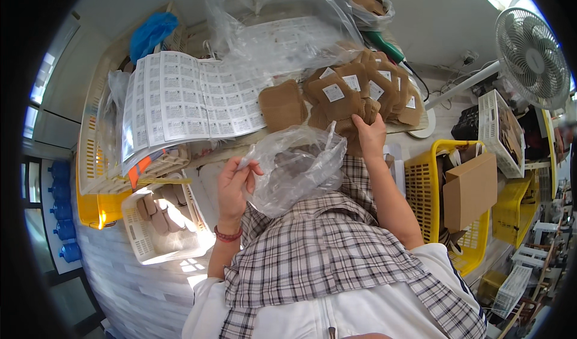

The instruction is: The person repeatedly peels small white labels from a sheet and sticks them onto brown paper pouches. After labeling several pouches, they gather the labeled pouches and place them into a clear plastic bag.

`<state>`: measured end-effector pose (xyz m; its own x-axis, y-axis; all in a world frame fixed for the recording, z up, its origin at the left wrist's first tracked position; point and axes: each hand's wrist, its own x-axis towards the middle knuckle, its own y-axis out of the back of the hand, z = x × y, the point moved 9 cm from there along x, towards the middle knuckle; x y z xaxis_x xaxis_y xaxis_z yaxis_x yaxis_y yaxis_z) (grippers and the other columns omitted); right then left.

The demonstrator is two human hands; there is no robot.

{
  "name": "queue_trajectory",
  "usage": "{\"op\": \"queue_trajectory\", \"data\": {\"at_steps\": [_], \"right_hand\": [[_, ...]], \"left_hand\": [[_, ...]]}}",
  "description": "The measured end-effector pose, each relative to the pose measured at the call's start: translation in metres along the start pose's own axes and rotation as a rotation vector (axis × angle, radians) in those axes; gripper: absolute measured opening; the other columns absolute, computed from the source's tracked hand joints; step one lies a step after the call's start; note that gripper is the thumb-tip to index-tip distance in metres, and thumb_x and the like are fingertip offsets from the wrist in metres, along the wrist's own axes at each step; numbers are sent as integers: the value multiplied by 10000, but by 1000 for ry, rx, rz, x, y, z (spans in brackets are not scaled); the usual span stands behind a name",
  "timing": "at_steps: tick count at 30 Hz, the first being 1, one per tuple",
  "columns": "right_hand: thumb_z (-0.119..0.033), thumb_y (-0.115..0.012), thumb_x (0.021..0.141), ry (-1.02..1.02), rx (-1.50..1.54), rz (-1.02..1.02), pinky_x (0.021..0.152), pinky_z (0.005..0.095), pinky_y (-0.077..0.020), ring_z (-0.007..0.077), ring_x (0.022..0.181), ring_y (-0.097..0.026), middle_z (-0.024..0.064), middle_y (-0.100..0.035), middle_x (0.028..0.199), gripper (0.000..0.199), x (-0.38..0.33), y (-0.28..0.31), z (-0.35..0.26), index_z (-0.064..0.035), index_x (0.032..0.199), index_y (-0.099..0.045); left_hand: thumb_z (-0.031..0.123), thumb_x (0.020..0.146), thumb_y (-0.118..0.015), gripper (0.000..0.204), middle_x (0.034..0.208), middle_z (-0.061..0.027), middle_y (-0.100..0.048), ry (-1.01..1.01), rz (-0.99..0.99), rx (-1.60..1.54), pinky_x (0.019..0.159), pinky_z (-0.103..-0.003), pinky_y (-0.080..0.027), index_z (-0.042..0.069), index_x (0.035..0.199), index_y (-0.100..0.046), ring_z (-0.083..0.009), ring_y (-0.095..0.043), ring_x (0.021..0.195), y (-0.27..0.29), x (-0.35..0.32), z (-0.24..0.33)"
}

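My left hand (235, 181) is closed on the edge of a clear plastic bag (294, 174), which hangs open-mouthed in front of my apron. My right hand (371, 136) pinches a flat brown piece (369, 108) at the near edge of a heap, just right of the bag. In the heap, overlapping brown pieces (336, 102) with rounded corners carry white labels. A neat stack of plain brown pieces (282, 105) lies to the left of them. Printed label sheets (180, 99) spread over the left part of the table.
A yellow basket with a cardboard box (470, 190) stands at my right. On the left, a white crate (165, 219) holds brown items. Loose clear plastic (288, 30) covers the table's back, near a green-handled tool (384, 46). A fan (532, 57) rises at the far right.
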<state>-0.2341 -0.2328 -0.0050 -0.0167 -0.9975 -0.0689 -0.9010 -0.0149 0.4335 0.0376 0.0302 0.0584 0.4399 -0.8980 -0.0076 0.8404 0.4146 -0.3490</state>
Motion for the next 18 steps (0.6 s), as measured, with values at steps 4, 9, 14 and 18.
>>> {"op": "queue_trajectory", "data": {"at_steps": [4,9,14,18], "right_hand": [[-100,-746,825,112,574,-110,862,294,-498,163,957,-632,80,-684,1090,367,3,0,-1,13,1152,-621],[-24,-681,869,72,820,-242,870,279,-504,138,990,-622,51,-664,1137,329,17,27,-21,-2,1192,-621],[-12,-653,868,52,878,-381,910,327,-534,183,1048,-647,91,-665,1170,358,26,46,-58,-5,1222,-604],[-23,-677,849,83,814,-612,899,321,-535,182,1025,-654,97,-677,1138,377,12,26,-92,-2,1218,-604]], "left_hand": [[74,990,-444,225,949,-102,-685,-51,-14,76,551,-174,-357,6,1097,-630,-38,-413,563,-1,2,8],[86,996,-418,287,1086,-143,-692,-58,-72,47,522,-156,-333,0,1180,-620,-15,-347,520,-13,10,13],[88,1003,-398,376,1228,-157,-648,-80,-123,115,492,-144,-329,9,1347,-525,4,-313,505,-15,17,12],[139,1023,-362,430,1311,-181,-596,-81,-133,166,499,-138,-340,17,1427,-442,6,-324,502,-25,20,20]]}}
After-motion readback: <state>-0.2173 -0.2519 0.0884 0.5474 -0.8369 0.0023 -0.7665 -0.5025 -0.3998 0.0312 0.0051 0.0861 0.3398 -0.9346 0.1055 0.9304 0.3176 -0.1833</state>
